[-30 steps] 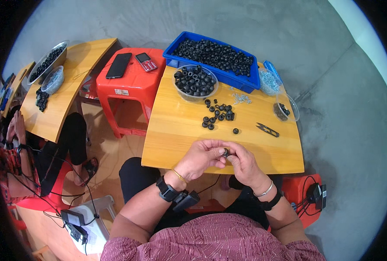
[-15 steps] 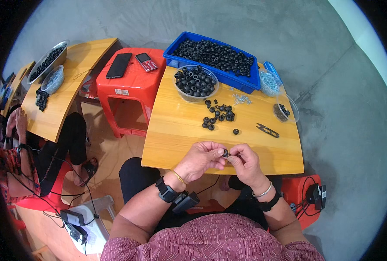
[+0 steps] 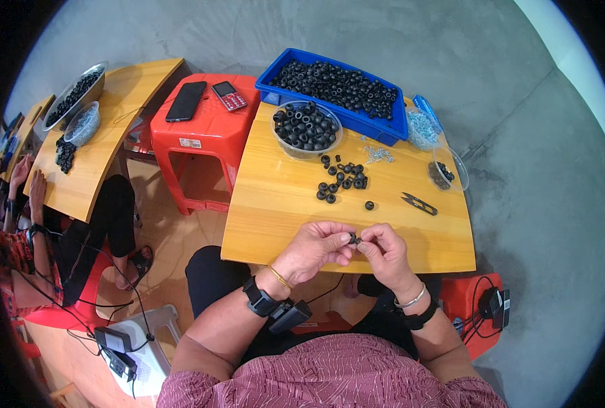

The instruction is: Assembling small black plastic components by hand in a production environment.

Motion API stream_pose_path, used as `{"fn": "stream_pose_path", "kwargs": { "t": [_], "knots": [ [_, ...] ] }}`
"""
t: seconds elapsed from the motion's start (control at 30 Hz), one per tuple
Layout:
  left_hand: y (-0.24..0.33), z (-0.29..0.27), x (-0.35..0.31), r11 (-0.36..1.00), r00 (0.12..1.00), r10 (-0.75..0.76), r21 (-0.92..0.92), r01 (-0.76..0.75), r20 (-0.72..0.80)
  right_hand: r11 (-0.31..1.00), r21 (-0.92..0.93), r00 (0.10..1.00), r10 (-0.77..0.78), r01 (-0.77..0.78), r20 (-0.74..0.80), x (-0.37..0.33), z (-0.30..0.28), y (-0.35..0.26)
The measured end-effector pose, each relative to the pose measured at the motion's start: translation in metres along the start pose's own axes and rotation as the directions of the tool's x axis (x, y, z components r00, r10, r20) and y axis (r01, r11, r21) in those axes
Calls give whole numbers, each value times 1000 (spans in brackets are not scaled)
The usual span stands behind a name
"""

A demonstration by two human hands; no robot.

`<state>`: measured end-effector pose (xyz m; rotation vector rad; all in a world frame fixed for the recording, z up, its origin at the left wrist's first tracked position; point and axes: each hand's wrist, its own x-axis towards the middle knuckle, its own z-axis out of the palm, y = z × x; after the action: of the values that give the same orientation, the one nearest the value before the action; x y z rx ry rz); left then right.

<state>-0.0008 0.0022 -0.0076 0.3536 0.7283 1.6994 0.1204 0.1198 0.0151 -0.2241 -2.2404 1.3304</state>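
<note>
Over the near edge of the wooden table (image 3: 275, 228), my left hand (image 3: 314, 250) pinches a small round black part (image 3: 353, 238) between thumb and fingers. My right hand (image 3: 386, 253) is closed in a pinch at the part's right side; what its fingertips hold is too small to make out. Beyond them lies a loose cluster of black parts (image 3: 343, 180), with one single black part (image 3: 369, 205) nearer to me. Black thread snips (image 3: 419, 203) rest to the right. Small silvery pieces (image 3: 378, 154) are scattered behind the cluster.
A clear bowl of black parts (image 3: 305, 151) stands before a blue tray (image 3: 398, 136) full of more. At right are a bag of silvery pieces (image 3: 423, 129) and a small clear tub (image 3: 459, 178). A red stool (image 3: 200, 132) holds two phones. Another person (image 3: 27, 265) sits left.
My hands stay in nearly the same place, the right fingers shifting slightly at the black part. At left, the other person's hands have moved apart.
</note>
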Motion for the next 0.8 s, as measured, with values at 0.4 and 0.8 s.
{"fn": "stream_pose_path", "kwargs": {
  "t": [0.4, 0.8],
  "knots": [
    [-1, -1, 0, 1000, 1000, 0, 2, 0, -18, 999, 40, 999, 28, -29, 23, 0, -2, 3],
    [-4, 1, 1, 995, 997, 66, 73, -63, -46, 997, 49, 998, -62, 61, 13, 1, 5, 3]
  ]
}}
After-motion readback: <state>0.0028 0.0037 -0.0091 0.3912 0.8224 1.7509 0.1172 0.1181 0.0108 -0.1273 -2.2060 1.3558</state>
